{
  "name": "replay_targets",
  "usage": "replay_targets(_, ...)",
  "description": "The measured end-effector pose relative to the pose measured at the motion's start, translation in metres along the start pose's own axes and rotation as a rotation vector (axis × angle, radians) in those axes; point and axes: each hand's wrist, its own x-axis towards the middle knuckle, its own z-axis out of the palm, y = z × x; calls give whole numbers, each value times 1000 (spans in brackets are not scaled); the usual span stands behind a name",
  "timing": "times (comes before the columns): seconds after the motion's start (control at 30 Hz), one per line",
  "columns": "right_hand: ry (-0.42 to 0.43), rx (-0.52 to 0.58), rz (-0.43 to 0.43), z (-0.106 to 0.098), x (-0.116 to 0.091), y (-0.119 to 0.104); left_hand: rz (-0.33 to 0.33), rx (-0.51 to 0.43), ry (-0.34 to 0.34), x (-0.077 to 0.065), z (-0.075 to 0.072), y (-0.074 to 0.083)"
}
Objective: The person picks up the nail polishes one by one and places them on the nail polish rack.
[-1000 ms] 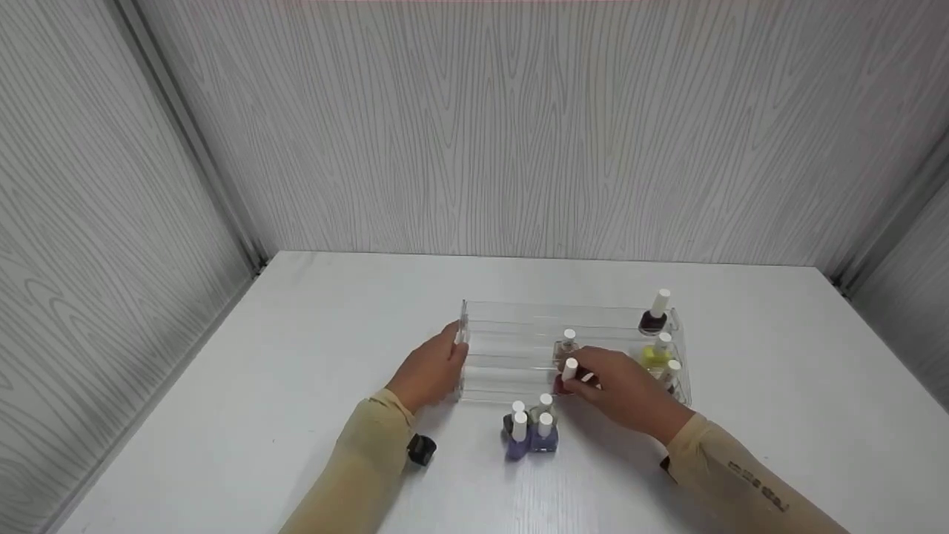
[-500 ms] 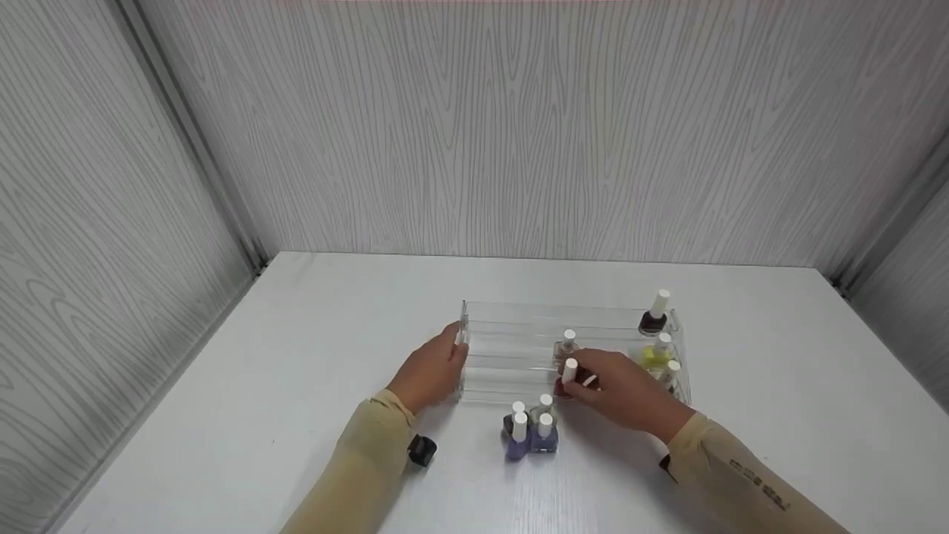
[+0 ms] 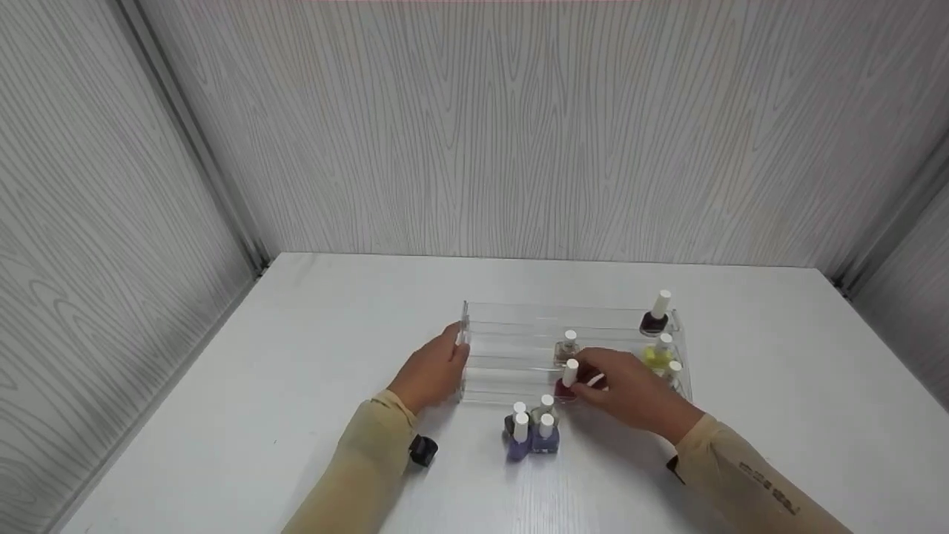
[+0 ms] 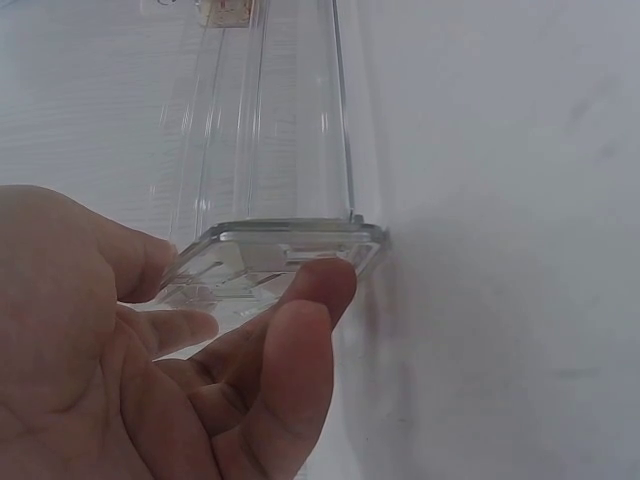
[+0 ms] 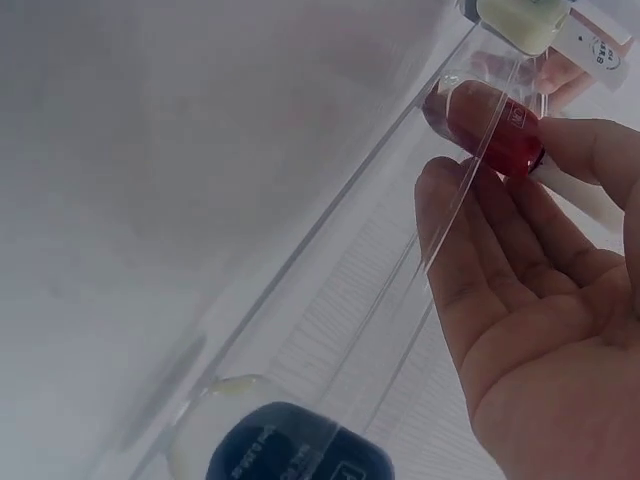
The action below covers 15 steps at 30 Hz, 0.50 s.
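My left hand (image 3: 430, 371) holds the left end of a clear tiered rack (image 3: 511, 395); in the left wrist view its fingers (image 4: 300, 340) lie along the end panel. My right hand (image 3: 626, 386) is at a red nail polish bottle (image 3: 566, 389) with a white cap, standing on the front tier. In the right wrist view the thumb (image 5: 580, 145) is right at the bottle's shoulder, and the other fingers extend loosely beside it. A beige nail polish bottle (image 3: 566, 354) stands one tier behind. At the rack's right end are dark (image 3: 654, 324), yellow (image 3: 657, 358) and pale bottles (image 3: 669, 378).
In front of the rack several white-capped bottles stand close together on the white table (image 3: 222, 415), among them two purple ones (image 3: 545, 443). A small black object (image 3: 423, 450) shows beside my left sleeve. Wood-grain panels (image 3: 474, 133) enclose the table.
My right hand has drawn slightly to the right, its fingertips uncovering more of the red bottle, which stays in place. My left hand has kept its hold on the rack.
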Motion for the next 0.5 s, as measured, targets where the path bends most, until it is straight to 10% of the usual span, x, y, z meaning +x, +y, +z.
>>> replay_targets(0.5,235,-87,-65,-25,-16,-15,-23,-23,4,1,0,-2)
